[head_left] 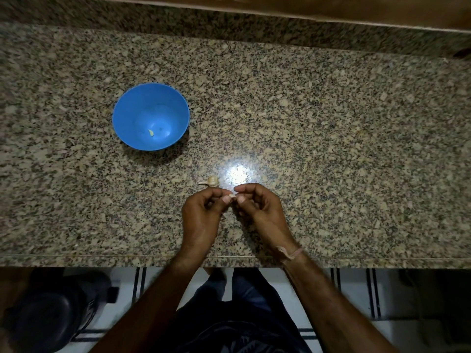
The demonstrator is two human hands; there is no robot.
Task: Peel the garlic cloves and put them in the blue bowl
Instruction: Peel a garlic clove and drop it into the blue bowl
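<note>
A single head-worn wide-angle view looks steeply down, from close above, onto the granite counter (305,110).

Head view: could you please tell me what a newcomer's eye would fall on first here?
The blue bowl stands left of centre on the speckled granite counter, with one pale clove in its bottom. Near the counter's front edge the left hand and right hand meet, both pinching a small garlic clove between their fingertips. Just beyond them lies a garlic piece beside a bright glare.
</note>
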